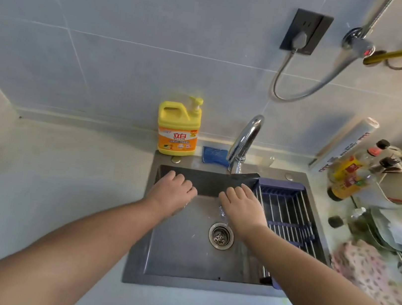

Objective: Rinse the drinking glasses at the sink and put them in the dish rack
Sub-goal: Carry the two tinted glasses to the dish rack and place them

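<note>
Sink [179,253] of brushed steel, rectangular, left hand [171,192] and right hand [241,208] palm-down above, grips hidden, cannot tell

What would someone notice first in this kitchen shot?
Two bare hands, left hand and right hand, reach over the grey steel sink near the curved chrome tap. A bright yellow detergent jug stands behind the sink's left corner; a blue-framed wire dish rack spans the sink's right side.
</note>
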